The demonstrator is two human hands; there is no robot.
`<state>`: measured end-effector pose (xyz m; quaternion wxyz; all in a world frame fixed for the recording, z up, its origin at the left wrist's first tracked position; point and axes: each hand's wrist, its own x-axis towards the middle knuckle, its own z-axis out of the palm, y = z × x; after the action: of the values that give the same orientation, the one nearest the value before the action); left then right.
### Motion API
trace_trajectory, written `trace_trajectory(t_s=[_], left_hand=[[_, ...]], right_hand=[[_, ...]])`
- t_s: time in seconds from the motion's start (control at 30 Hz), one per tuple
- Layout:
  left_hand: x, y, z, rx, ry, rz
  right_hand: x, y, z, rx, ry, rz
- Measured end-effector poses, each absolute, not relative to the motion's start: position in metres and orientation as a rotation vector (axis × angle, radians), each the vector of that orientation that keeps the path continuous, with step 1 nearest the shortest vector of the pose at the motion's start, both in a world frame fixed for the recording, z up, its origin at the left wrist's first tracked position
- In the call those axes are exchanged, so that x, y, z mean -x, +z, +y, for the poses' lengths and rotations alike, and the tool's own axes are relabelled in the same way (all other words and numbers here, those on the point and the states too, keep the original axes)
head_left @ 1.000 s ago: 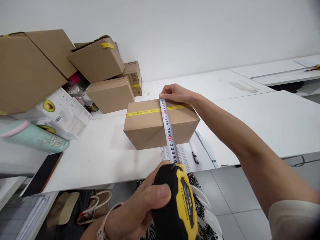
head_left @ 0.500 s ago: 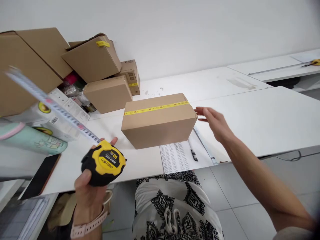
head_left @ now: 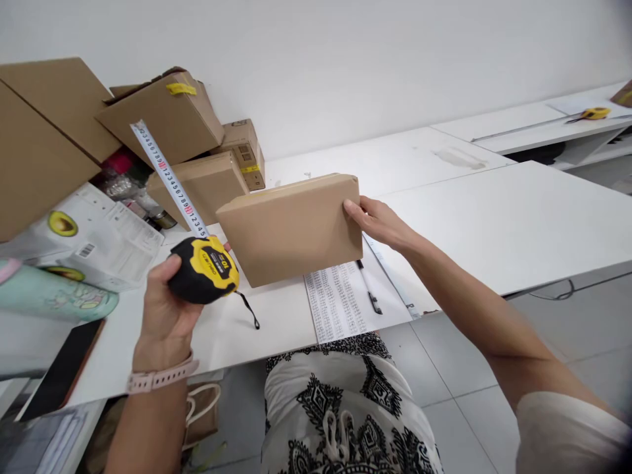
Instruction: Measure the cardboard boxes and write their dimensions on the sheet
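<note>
My left hand (head_left: 165, 299) is wrapped round a yellow and black tape measure (head_left: 210, 266), its blade (head_left: 170, 178) drawn out up and to the left. A wrist strap dangles from the tape measure's case. My right hand (head_left: 378, 220) grips the right end of a brown cardboard box (head_left: 296, 230), thumb on the front face and fingers behind, out of sight. The box is tipped so its front face shows broadly and its taped top only as a thin strip. Beneath and beside it lie a printed sheet (head_left: 336, 306) and a black pen (head_left: 374, 301).
Several cardboard boxes (head_left: 162, 118) are stacked at the back left. White cartons with avocado pictures (head_left: 99, 230), a mint bottle (head_left: 64, 293) and a dark flat case (head_left: 64, 368) stand or lie on the left. Another tape measure (head_left: 595, 113) rests on the far right table.
My right hand has closed on the box end, and the box has tipped back and shifted left. My left hand has raised the tape measure, its blade now steeper.
</note>
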<state>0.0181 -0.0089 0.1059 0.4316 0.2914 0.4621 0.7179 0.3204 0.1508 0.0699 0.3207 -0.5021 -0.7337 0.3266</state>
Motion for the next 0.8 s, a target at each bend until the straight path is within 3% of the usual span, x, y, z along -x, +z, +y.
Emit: trace_trajectory(t_s=[0.33, 0.8], left_hand=[[-0.016, 0.147, 0.018, -0.805, 1.784, 1.180], [-0.007, 0.129, 0.050, -0.749, 1.613, 1.375]], right_hand=[[-0.313, 0.121, 0.185, 1.459, 0.433, -1.979], [-0.295, 0.085, 0.220, 1.554, 0.780, -1.916]])
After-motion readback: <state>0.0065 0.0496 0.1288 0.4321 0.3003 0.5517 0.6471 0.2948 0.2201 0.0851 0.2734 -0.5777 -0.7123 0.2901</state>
